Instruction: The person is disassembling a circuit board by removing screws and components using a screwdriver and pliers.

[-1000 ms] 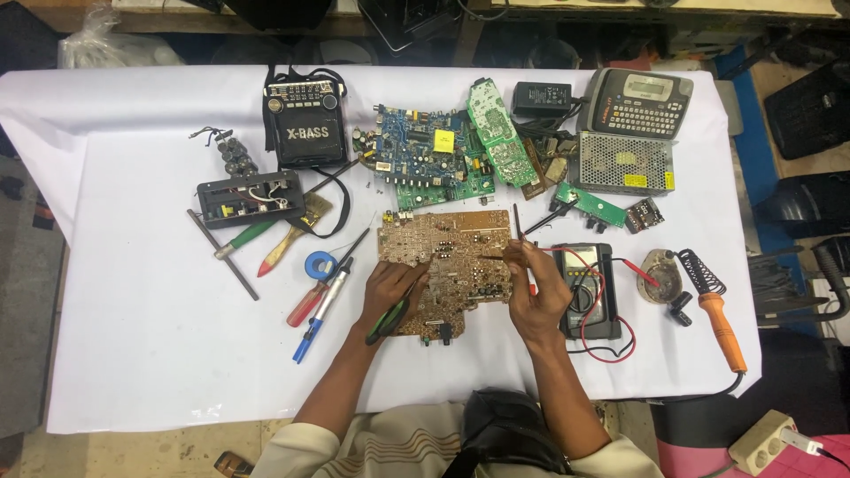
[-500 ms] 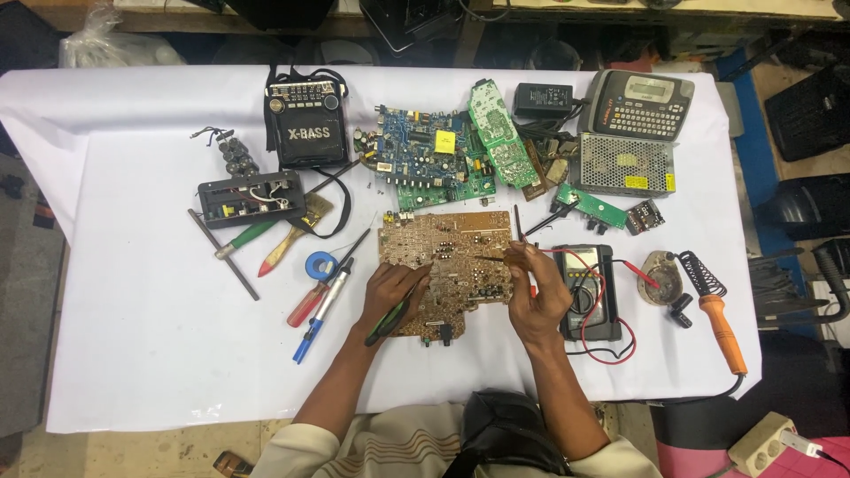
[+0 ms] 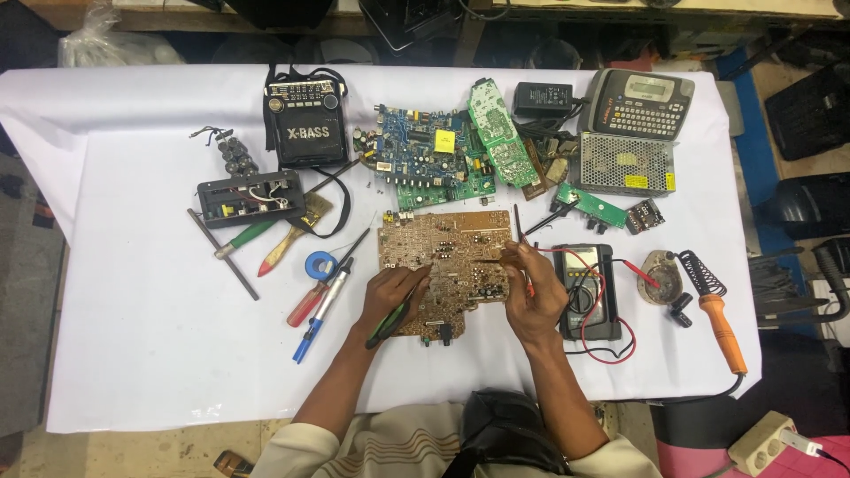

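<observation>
A brown circuit board (image 3: 447,257) lies flat on the white-covered table (image 3: 133,354) in front of me. My left hand (image 3: 394,296) rests on the board's lower left part and grips a green-handled tool (image 3: 387,327). My right hand (image 3: 531,292) sits at the board's right edge, holding a red probe (image 3: 529,281) whose tip touches the board. The probe's red lead runs to a black multimeter (image 3: 589,290) just right of that hand.
Screwdrivers (image 3: 312,301), a blue tape roll (image 3: 320,264) and a brush lie left of the board. Behind it are a black radio (image 3: 305,124), blue and green circuit boards (image 3: 429,164), a metal power supply (image 3: 624,165) and a label printer. An orange soldering iron (image 3: 722,323) lies at right.
</observation>
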